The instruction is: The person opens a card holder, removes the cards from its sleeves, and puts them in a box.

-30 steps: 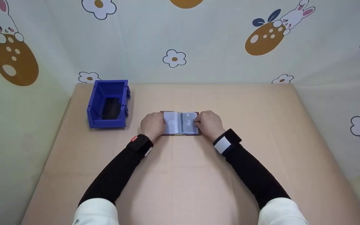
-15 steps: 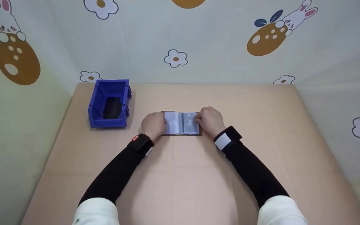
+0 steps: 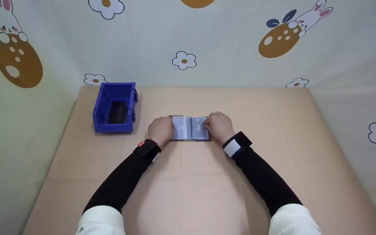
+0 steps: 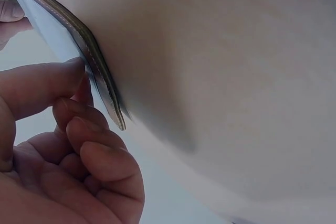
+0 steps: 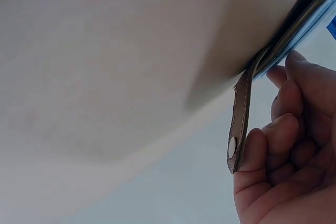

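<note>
A brown card holder (image 3: 180,128) lies spread on the table in the head view, its clear plastic sleeves facing up. My left hand (image 3: 160,131) pinches its left side between thumb and curled fingers. At the other side, my right hand (image 3: 220,127) has thumb and fingertips at the edge of the right sleeves (image 3: 198,129), which look greyer than the left ones. Stitching runs along the cover edge (image 4: 100,64) in the left wrist view. A snap strap (image 5: 240,111) hangs from the cover beside my right fingers in the right wrist view.
A blue plastic bin (image 3: 114,127) with a dark flat thing (image 3: 117,112) inside stands at the back left of the beige table (image 3: 188,182). Patterned cloth walls (image 3: 148,42) rise behind and at both sides.
My right hand has shifted slightly up along the card holder's right edge. The left hand keeps its grip, and the card holder stays spread. The head view has shifted a little.
</note>
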